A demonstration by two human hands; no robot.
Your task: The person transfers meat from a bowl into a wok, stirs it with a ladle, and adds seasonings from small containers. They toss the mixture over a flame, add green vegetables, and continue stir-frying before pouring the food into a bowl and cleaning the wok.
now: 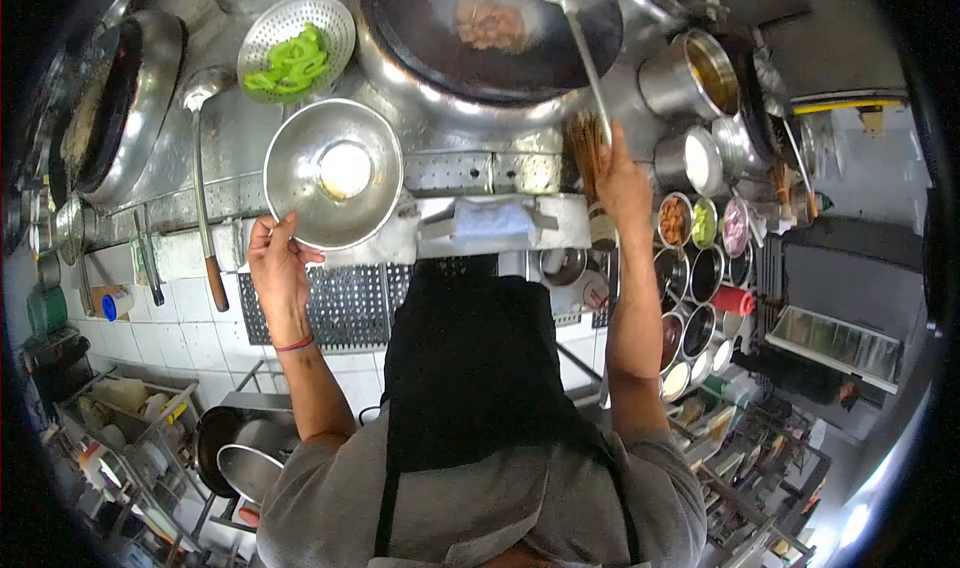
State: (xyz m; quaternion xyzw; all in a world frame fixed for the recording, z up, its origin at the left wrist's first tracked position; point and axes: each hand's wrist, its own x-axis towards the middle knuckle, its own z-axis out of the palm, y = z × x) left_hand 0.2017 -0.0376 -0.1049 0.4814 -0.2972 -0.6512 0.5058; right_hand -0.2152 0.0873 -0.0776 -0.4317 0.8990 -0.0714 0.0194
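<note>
My left hand point(278, 258) pinches the near rim of a metal bowl point(375, 183), which is tilted so that its inside faces me. My right hand point(622, 183) is wrapped around the handle of a long ladle point(584, 53). The ladle's head rests inside a big dark wok point(420, 38), near its far right side. Pieces of meat point(492, 25) lie in the wok, with steam or smoke over them. Left of the wok, a perforated strainer point(345, 33) holds sliced green pepper point(290, 63). It sits just beyond the bowl.
Another ladle point(203, 188) lies left of the bowl. A bamboo brush point(582, 148) stands beside my right hand. A folded cloth point(493, 220) lies on the stove's front ledge. At right are a metal pot point(680, 80) and several ingredient containers point(703, 273). A second wok point(140, 98) stands far left.
</note>
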